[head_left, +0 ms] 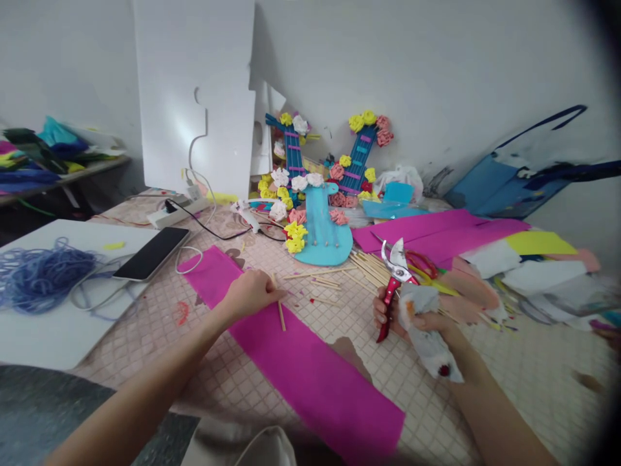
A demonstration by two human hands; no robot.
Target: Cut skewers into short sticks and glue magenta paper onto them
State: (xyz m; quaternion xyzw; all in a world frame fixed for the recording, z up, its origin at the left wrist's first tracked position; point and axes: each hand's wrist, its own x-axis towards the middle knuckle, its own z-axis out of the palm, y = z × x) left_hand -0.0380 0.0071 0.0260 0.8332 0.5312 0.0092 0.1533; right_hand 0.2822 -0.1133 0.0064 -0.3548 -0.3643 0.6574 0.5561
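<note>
My left hand (pixel 250 294) is closed, fingertips pinched on a short wooden stick (pixel 281 318) over a long magenta strip (pixel 310 372). On the right, my right hand (pixel 444 327) grips pruning shears (pixel 389 301) with a red handle; their metal blades point up and stand apart. The other handle is covered by a white wrapping (pixel 429 340), with a dark red spot at its lower end. Between the hands, several cut stick pieces (pixel 325 283) lie on the table, beside a bundle of longer sticks (pixel 369 266).
A light-blue guitar-shaped piece (pixel 323 226) with paper flowers stands at the back, before two dark-blue decorated necks (pixel 359 155). Magenta sheets (pixel 436 233) and paper scraps (pixel 543 278) lie right. A phone (pixel 152 254), blue-purple cord (pixel 46 275) and power strip (pixel 178 212) are left.
</note>
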